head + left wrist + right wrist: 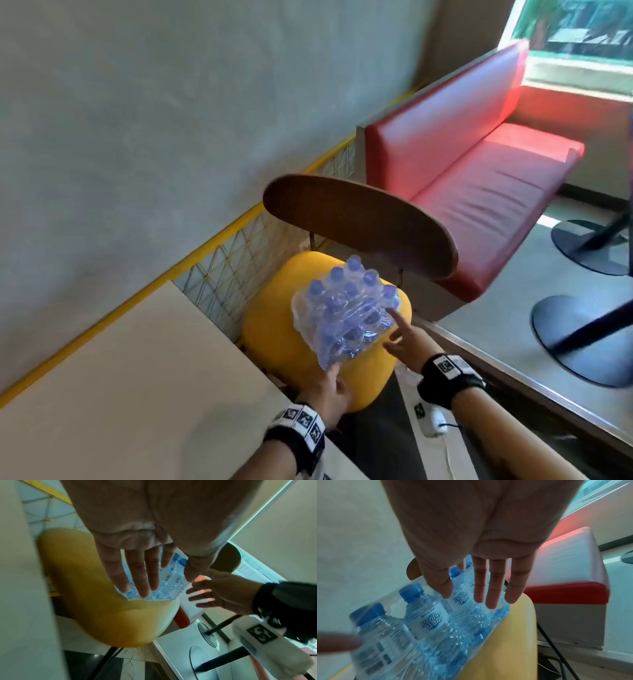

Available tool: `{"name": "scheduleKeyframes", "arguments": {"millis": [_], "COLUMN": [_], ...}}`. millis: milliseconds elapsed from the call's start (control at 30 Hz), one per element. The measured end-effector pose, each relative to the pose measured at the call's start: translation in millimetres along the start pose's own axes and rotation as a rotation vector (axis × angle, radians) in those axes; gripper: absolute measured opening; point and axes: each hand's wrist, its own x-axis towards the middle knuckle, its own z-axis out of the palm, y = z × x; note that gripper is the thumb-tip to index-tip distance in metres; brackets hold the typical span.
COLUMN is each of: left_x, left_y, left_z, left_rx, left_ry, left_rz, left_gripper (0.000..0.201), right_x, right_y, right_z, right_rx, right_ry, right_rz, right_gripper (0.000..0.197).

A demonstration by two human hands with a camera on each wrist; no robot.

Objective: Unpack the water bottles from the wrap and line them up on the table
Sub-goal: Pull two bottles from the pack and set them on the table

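A shrink-wrapped pack of small water bottles (344,310) with blue caps stands on the yellow chair seat (274,329). My left hand (329,387) reaches to the pack's near corner, fingers straight; the fingertips (144,588) lie at the wrap's edge. My right hand (406,337) is spread beside the pack's right side, its index finger touching the wrap. In the right wrist view the straight fingers (493,588) hover over the labelled bottles (433,620). The beige table (120,394) lies at lower left. Neither hand holds anything.
The chair has a dark wooden backrest (363,222). A red bench (479,178) stands behind it. A yellow-framed wire partition (239,246) runs along the grey wall. Black round table bases (582,339) sit on the floor at right.
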Motion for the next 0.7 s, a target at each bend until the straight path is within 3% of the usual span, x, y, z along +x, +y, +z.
{"name": "scheduleKeyframes", "arguments": {"millis": [133,233,333,467,567,633,700], "left_x": [46,61,75,83,86,86,82], "left_y": [35,53,63,66,66,66,62], "left_z": [11,7,12,30,31,27,22], "left_rx": [-0.062,-0.109,-0.015,0.093,0.06,0.066,0.069], "left_ry": [0.047,0.104,0.149,0.238,0.301,0.288,0.244], "left_rz": [0.009,-0.015,-0.082,-0.129,-0.128,-0.122,-0.107], "left_gripper": [0.109,0.106,0.105,0.115,0.1,0.076,0.067], "right_x": [25,42,54,56,43,30,18], "right_y": [-19,-19,-19,-15,-7,-1,3], "right_z": [-11,-6,-4,-2,-1,2,4], "right_rx": [-0.03,-0.045,-0.051,-0.066,-0.061,0.007,0.047], "right_ry": [-0.078,-0.133,-0.099,-0.056,-0.007,0.027,0.062], "right_rz": [-0.073,-0.091,-0.11,-0.074,-0.095,-0.095,-0.118], "right_gripper": [0.087,0.1,0.116,0.091,0.088,0.084,0.079]}}
